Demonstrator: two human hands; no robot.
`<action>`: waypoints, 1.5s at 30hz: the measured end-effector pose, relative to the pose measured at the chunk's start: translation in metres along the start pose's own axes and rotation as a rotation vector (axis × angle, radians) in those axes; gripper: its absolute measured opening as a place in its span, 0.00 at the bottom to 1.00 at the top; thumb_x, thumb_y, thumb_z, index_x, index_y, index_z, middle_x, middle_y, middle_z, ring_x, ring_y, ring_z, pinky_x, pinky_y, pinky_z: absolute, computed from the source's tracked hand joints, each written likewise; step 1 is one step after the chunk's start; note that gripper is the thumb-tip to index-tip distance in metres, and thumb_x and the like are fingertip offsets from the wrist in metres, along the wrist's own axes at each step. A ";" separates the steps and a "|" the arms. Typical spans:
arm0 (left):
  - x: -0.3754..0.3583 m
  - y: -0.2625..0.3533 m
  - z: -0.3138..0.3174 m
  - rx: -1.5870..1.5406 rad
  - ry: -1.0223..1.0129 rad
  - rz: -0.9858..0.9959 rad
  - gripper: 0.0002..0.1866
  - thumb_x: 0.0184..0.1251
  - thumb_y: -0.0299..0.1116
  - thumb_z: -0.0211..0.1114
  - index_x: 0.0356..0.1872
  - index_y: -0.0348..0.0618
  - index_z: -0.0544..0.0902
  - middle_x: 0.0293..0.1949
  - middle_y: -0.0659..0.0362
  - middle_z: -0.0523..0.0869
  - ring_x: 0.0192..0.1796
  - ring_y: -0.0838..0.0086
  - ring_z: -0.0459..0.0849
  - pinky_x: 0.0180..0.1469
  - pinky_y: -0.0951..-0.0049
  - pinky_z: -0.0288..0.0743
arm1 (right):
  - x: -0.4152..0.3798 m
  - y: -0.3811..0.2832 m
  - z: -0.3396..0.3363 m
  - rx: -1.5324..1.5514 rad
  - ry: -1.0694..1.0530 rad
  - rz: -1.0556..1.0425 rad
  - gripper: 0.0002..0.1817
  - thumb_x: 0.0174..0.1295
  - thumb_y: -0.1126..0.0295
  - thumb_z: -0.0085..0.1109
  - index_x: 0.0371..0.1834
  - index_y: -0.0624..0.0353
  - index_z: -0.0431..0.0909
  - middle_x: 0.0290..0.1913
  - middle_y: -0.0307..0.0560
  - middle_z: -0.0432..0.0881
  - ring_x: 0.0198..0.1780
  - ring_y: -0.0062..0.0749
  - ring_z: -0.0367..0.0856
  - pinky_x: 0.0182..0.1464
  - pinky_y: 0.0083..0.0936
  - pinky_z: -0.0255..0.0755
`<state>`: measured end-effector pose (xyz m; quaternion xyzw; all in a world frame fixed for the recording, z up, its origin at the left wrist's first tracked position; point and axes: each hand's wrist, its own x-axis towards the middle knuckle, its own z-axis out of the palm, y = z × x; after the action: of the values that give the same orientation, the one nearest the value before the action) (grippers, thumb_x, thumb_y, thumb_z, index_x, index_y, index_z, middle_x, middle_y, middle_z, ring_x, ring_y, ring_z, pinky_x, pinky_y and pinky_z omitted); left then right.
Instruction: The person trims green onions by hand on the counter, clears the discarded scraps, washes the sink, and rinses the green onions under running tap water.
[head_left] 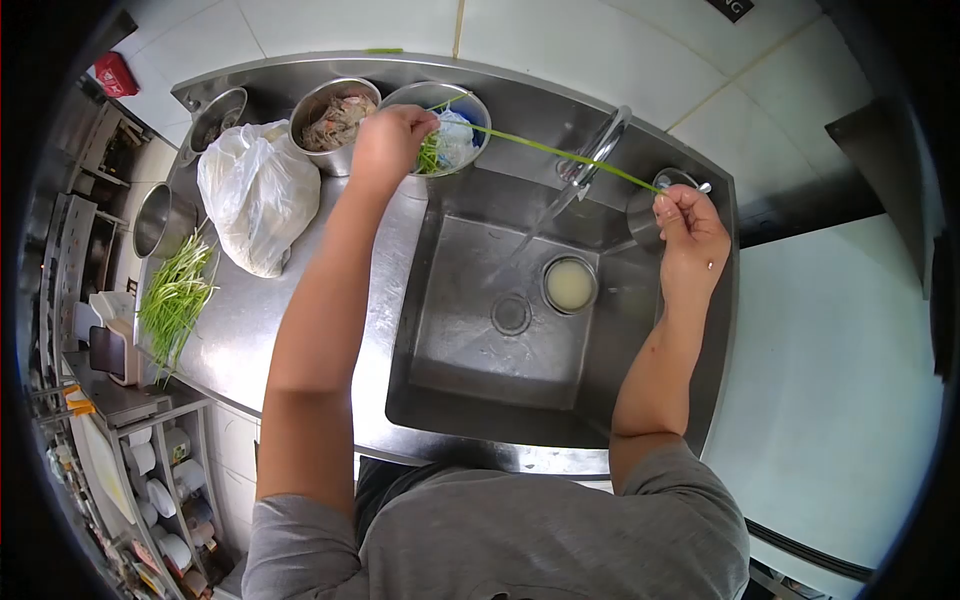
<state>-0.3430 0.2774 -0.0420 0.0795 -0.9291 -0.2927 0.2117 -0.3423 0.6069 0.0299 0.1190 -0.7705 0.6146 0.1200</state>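
A long, thin green vegetable stalk (pixel 545 147) is stretched nearly straight above the back of the sink. My left hand (pixel 393 145) pinches its left end over the front of a steel bowl (pixel 478 100). That bowl holds cut green pieces (pixel 428 155) and a crumpled plastic bag (pixel 456 140). At the right side of the sink, my right hand (pixel 692 235) has the stalk's other end between thumb and fingers. The stalk passes in front of the faucet (pixel 606 140), and water appears to run from the spout.
In the sink (pixel 450 320) stands a small round container (pixel 571 285) of cloudy liquid. The left counter carries a bunch of green stalks (pixel 178 295), a white plastic bag (pixel 258 200), a pot of pale brownish food (pixel 335 120) and other metal bowls. A pale surface (pixel 830 380) adjoins the right edge.
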 end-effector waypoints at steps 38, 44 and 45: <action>-0.089 0.067 -0.014 -1.271 0.373 -0.280 0.05 0.65 0.24 0.61 0.39 0.34 0.78 0.38 0.54 0.85 0.42 0.74 0.83 0.52 0.75 0.72 | -0.067 0.048 0.089 0.261 -0.692 0.424 0.10 0.57 0.76 0.64 0.42 0.66 0.81 0.32 0.37 0.80 0.31 0.14 0.71 0.33 0.14 0.64; -0.089 0.049 -0.043 -1.279 0.526 -0.292 0.05 0.66 0.26 0.61 0.39 0.37 0.77 0.38 0.53 0.85 0.43 0.73 0.83 0.56 0.74 0.69 | -0.072 0.046 0.086 0.217 -0.689 0.422 0.08 0.57 0.75 0.63 0.39 0.66 0.81 0.31 0.38 0.79 0.27 0.15 0.69 0.30 0.14 0.63; -0.091 0.048 -0.044 -1.287 0.538 -0.302 0.05 0.66 0.27 0.61 0.39 0.37 0.77 0.38 0.53 0.84 0.43 0.73 0.83 0.56 0.74 0.69 | -0.072 0.044 0.088 0.220 -0.675 0.420 0.07 0.58 0.76 0.63 0.38 0.65 0.80 0.31 0.38 0.79 0.27 0.16 0.70 0.30 0.14 0.64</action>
<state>-0.2431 0.3187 -0.0140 0.1359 -0.4664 -0.7793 0.3959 -0.2924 0.5333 -0.0531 0.1663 -0.7038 0.6309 -0.2810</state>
